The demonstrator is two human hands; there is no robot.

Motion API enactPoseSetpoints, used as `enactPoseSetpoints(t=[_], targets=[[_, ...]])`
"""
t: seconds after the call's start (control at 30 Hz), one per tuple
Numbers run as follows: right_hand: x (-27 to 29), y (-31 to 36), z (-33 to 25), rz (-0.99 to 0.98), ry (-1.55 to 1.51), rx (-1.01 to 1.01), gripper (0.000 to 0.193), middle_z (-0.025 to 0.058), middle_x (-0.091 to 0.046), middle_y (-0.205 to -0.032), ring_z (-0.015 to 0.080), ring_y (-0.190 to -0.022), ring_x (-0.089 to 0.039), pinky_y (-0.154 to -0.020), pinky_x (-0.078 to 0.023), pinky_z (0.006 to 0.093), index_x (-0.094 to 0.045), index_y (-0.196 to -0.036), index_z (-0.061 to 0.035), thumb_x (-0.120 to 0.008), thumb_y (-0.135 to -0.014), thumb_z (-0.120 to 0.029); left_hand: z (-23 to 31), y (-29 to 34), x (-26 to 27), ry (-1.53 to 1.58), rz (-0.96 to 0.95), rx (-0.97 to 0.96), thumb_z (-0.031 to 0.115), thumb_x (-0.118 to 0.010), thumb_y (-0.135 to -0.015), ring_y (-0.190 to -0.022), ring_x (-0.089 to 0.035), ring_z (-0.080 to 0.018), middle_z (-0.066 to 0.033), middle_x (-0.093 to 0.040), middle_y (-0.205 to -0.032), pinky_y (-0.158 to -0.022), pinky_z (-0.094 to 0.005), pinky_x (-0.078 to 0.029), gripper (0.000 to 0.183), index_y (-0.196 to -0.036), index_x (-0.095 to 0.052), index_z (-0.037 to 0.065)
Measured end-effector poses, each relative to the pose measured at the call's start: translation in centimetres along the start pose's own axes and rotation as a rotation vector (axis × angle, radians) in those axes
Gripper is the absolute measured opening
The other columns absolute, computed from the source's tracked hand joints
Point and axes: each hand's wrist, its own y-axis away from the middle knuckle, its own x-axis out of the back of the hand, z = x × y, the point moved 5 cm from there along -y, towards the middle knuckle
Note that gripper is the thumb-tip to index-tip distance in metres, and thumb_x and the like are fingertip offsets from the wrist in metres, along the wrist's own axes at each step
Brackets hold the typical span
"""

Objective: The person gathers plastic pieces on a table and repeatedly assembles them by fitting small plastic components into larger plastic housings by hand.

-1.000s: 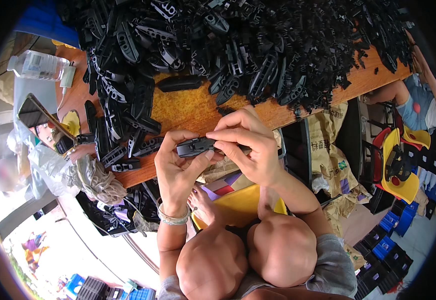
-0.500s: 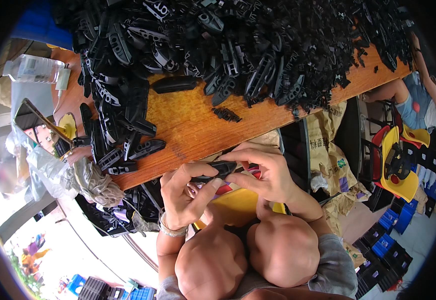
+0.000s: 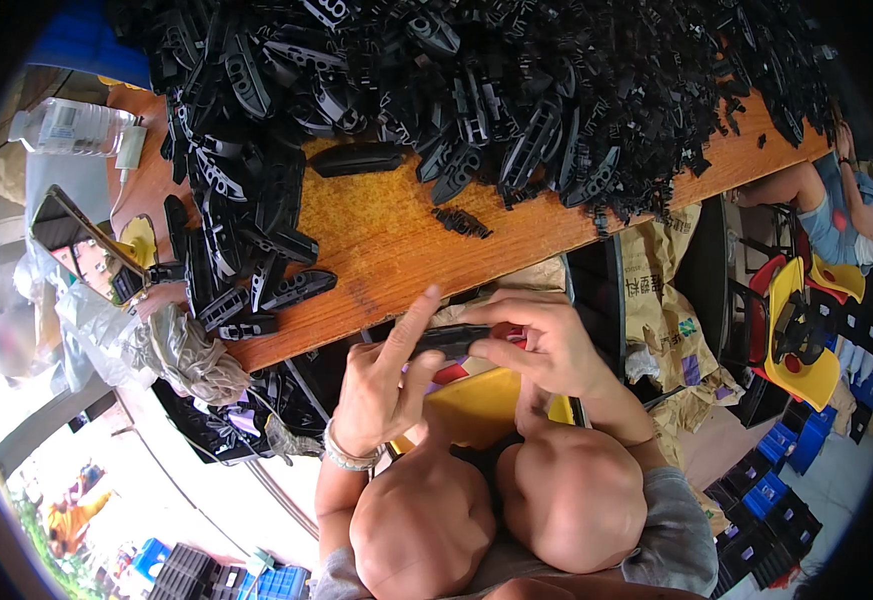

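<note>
Above my knees, just off the table's front edge, my right hand (image 3: 541, 345) pinches one end of a slim black plastic part (image 3: 448, 340) between thumb and fingers. My left hand (image 3: 376, 392), with a bracelet on its wrist, is at the part's other end. Its index finger stretches up and the thumb stands apart from it; the remaining fingers are partly hidden. On the wooden table (image 3: 376, 220), a small ridged black piece (image 3: 461, 222) and a long smooth black shell (image 3: 358, 158) lie in front of a big heap of black plastic parts (image 3: 556, 90).
At the table's left stand a phone (image 3: 86, 250), a clear bottle (image 3: 71, 128) and a crumpled grey cloth (image 3: 181, 355). Below is a black crate (image 3: 221, 420). Brown paper sacks (image 3: 661, 300) and a yellow chair (image 3: 796, 340) are to the right, where another person (image 3: 836, 205) sits.
My left hand has loosened its pinch on the part, with the index finger now stretched upward. My right hand keeps hold of it. The other person's arm has moved.
</note>
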Motion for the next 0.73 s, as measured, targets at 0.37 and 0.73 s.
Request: enactPoseSetpoints(t=[0.37,0.73], targets=[[1.0,-3.6,-0.8,0.495,0.850,0.221,0.019,0.0078,-0.053,-0.090,0.0242,-0.074,-0.056,-0.057,-0.046,0.0342,-0.061,-0.094,-0.0021,-0.068,-0.076,-0.004,-2.2,0.5,1.4,-0.712,0.529,-0.301,-0.002,-0.076,-0.072,-0.054,-0.057,-0.0219,-0.0092,-0.059,-0.069,-0.049,-0.0312,-0.045,0.015,-0.081,-0.064,0.000],[1.1,-2.6,-0.9,0.427,0.445,0.354,0.029,0.0102,-0.058,-0.093,0.0215,-0.069,-0.060,-0.056,-0.047,0.0295,-0.066,-0.102,-0.0045,-0.067,-0.075,0.007,-3.2,0.6,4.0,-0.344,0.377,0.049,0.004,-0.081,-0.062,-0.085,-0.054,-0.0270,-0.0100,-0.057,-0.091,-0.074,-0.0360,-0.045,0.036,-0.093,-0.065,0.005]])
